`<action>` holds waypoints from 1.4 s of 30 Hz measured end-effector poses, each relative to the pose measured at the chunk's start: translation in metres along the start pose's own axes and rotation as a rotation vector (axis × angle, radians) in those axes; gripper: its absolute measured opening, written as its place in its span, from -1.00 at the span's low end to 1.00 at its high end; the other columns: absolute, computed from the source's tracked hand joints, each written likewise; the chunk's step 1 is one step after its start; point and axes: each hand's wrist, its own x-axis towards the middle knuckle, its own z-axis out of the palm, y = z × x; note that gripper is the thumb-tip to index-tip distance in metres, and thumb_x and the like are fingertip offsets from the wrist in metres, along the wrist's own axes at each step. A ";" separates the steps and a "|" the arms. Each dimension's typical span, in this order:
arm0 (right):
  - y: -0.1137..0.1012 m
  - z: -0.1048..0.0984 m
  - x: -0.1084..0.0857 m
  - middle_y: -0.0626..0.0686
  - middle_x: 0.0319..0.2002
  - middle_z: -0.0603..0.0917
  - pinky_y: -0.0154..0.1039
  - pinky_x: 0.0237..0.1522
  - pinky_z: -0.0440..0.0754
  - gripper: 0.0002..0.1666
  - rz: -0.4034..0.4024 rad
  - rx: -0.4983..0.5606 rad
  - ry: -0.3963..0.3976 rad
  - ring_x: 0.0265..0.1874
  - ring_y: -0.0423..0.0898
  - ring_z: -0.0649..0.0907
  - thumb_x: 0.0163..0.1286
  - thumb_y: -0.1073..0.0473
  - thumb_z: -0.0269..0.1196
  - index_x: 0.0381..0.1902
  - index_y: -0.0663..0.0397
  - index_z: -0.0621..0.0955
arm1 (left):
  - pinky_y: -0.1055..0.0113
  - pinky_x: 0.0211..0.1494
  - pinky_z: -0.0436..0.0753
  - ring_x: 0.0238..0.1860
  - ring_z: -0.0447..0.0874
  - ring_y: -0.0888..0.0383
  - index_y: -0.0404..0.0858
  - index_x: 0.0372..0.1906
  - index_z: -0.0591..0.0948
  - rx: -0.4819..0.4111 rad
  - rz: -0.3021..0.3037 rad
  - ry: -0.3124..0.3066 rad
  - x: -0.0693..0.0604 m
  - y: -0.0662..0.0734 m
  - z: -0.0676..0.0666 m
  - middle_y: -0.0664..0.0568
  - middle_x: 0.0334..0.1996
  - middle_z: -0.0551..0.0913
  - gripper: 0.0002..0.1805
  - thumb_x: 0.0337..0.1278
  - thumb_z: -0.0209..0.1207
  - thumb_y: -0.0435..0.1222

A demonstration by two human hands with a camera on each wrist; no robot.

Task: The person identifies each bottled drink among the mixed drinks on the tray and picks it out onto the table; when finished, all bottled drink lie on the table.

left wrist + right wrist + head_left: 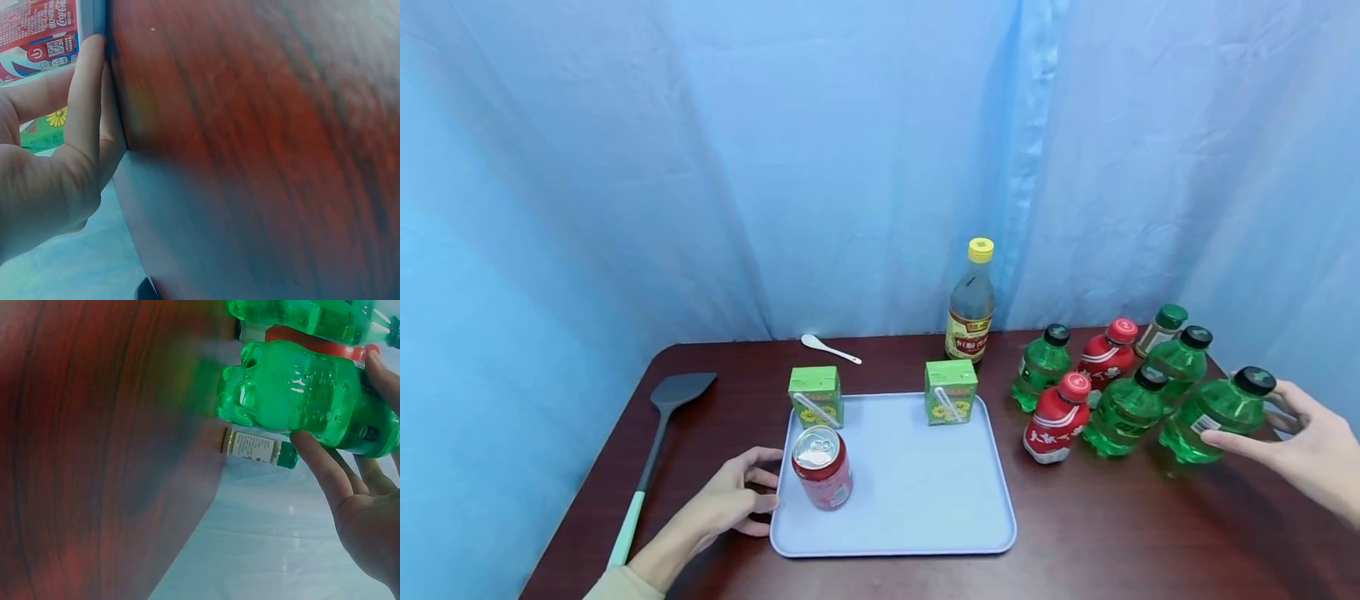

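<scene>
My right hand (1300,433) holds a green soda bottle (1213,417) with a black cap between thumb and fingers, at the right of the table. The bottle leans; in the right wrist view its base (232,394) seems just off the tabletop. My left hand (730,496) rests its fingertips against the left rim of a pale blue tray (917,492), with the fingers fairly straight. On the tray are a red Coca-Cola can (823,471) near that hand and two green drink cartons (816,396) with straws at the back corners.
Beside the held bottle stand more green soda bottles (1123,417), red bottles (1056,421) and a green-capped jar (1161,329). A yellow-capped sauce bottle (970,317) and a white spoon (831,348) are at the back. A spatula (655,450) lies left. Blue curtains (850,167) surround the table.
</scene>
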 end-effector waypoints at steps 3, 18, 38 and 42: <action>0.000 0.004 0.001 0.56 0.50 -0.09 0.64 -0.01 0.24 0.23 -0.002 -0.011 -0.040 0.35 0.66 0.06 0.24 -0.17 0.47 0.61 0.09 0.05 | -0.03 -0.36 0.75 -0.25 0.68 -0.03 -0.32 0.42 0.34 0.000 -0.005 0.007 -0.002 -0.001 -0.002 -0.25 -0.07 0.53 -0.26 0.08 0.24 -0.60; 0.009 0.017 0.006 0.57 0.43 0.16 0.54 -0.10 0.40 0.12 -0.058 -0.044 -0.074 0.26 0.67 0.24 0.20 -0.20 0.49 0.44 0.27 0.20 | -0.04 -0.40 0.75 -0.24 0.64 -0.02 -0.33 0.38 0.38 -0.006 0.006 0.040 -0.001 0.001 0.003 -0.22 -0.11 0.54 -0.27 0.04 0.26 -0.62; 0.013 0.020 0.005 0.56 0.46 0.10 0.57 -0.07 0.34 -0.09 -0.148 -0.012 -0.087 0.27 0.70 0.21 0.26 -0.11 0.47 0.26 0.24 0.23 | -0.04 -0.36 0.75 -0.27 0.68 -0.03 -0.36 0.41 0.34 -0.025 0.032 -0.001 -0.004 -0.001 0.000 -0.26 -0.07 0.51 -0.28 0.09 0.22 -0.62; 0.015 0.019 0.005 0.56 0.48 0.06 0.59 -0.07 0.33 -0.16 -0.150 -0.010 -0.084 0.27 0.70 0.20 0.26 -0.10 0.47 0.16 0.24 0.25 | -0.04 -0.37 0.75 -0.26 0.68 -0.03 -0.36 0.42 0.34 -0.022 0.027 0.003 -0.004 -0.002 0.002 -0.27 -0.05 0.51 -0.28 0.09 0.22 -0.61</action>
